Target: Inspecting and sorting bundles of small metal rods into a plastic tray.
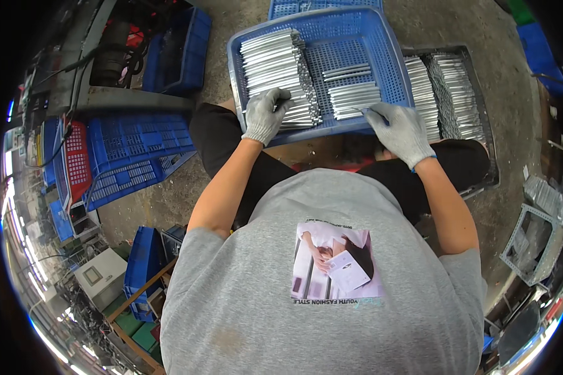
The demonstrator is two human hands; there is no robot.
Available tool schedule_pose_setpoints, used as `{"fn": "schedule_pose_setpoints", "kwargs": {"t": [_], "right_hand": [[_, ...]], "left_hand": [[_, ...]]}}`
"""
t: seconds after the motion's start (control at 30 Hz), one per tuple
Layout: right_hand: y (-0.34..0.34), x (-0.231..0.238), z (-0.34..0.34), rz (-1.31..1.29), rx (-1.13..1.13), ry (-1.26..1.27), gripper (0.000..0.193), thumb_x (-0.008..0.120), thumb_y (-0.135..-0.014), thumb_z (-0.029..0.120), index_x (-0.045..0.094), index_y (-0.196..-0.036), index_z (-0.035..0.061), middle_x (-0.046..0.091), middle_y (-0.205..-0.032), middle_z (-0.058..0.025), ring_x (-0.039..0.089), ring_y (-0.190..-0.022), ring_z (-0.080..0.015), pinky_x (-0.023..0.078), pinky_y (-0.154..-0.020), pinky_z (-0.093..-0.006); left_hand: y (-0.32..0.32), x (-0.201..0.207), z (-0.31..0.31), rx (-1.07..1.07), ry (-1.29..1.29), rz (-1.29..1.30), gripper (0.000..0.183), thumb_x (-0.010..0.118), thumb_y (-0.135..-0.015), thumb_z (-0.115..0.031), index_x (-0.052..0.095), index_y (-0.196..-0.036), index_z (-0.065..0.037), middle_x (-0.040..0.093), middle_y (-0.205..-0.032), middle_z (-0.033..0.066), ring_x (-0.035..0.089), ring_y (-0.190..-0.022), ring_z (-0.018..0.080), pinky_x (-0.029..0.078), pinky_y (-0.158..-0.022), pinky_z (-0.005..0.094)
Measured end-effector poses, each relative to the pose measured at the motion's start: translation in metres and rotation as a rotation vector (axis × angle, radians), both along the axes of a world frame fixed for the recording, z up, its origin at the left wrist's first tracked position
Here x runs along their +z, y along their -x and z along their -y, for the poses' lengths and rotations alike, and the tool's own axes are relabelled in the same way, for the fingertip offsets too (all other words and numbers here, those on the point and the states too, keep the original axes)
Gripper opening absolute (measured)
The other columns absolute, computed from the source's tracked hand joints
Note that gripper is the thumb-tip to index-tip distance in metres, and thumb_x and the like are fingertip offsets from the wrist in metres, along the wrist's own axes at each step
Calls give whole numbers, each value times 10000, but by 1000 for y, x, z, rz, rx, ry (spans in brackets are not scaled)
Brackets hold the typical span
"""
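Observation:
A blue plastic basket (319, 20) rests in front of me at my knees, holding thin silvery metal rods. On its left side is a tall stack of rods (270, 62); a smaller pile of rods (354, 99) lies on the right. My left hand (268, 115), in a pale knitted glove, is over the near left part of the tall stack, its fingers curled in; what they grip is hidden. My right hand (399, 129), gloved too, reaches over the near right rim. Its thumb and forefinger pinch the end of a rod beside the smaller pile.
Right of the basket, a dark tray (493, 164) on the floor holds more rods. A blue crate (191, 53) and machine frame stand at the left, near stacked blue baskets (128, 147) and a red basket (76, 159). A metal angle frame (532, 244) lies at the right.

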State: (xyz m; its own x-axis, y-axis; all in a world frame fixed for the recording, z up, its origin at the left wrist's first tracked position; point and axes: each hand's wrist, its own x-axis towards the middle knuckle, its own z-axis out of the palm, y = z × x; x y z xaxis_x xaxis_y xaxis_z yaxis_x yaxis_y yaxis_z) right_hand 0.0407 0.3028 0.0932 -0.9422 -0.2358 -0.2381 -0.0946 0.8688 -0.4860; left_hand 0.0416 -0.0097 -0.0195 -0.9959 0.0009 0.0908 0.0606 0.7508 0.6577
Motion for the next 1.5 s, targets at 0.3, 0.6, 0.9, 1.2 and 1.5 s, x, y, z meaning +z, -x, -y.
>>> {"fn": "schedule_pose_setpoints", "kwargs": {"t": [0.3,0.6,0.9,1.2,1.5], "right_hand": [[29,-28,-53,-167,-97,84,302,670,-965,370,817,-1019,111,780,-781,-124,702,-621,-328,543,-605,-415],[73,-57,-67,-424,-109,177,250,721,-930,308,818,-1045,109,786,-803,-119,702,-648,-306,539,-607,-394],[85,-50,-60,-447,-95,241,225,755,-911,266,819,-1051,102,796,-828,-97,705,-668,-271,548,-645,-370],[87,-46,-52,-482,-106,342,208,794,-881,213,820,-1051,95,799,-830,-88,704,-666,-248,548,-659,-357],[87,-45,-39,-489,-73,370,223,778,-875,134,817,-1080,56,813,-877,-97,718,-705,-238,554,-674,-351]], "left_hand": [[17,-27,0,-65,375,-157,208,784,-884,-256,742,-1063,-160,742,-1159,3,704,-996,237,539,-924,406],[82,-43,-103,-274,358,48,549,766,-938,-314,602,-1443,-176,573,-1539,27,598,-1345,249,461,-1173,455],[119,-81,-157,-251,511,367,769,794,-861,-310,461,-1530,-126,476,-1563,181,509,-1406,365,404,-1193,539],[118,-104,-166,-386,753,330,449,727,-860,-172,565,-1262,-54,650,-1190,207,705,-1004,324,625,-813,466],[117,-91,-168,-465,914,281,169,659,-897,-28,600,-1055,-10,672,-937,152,704,-835,260,648,-653,387]]}}
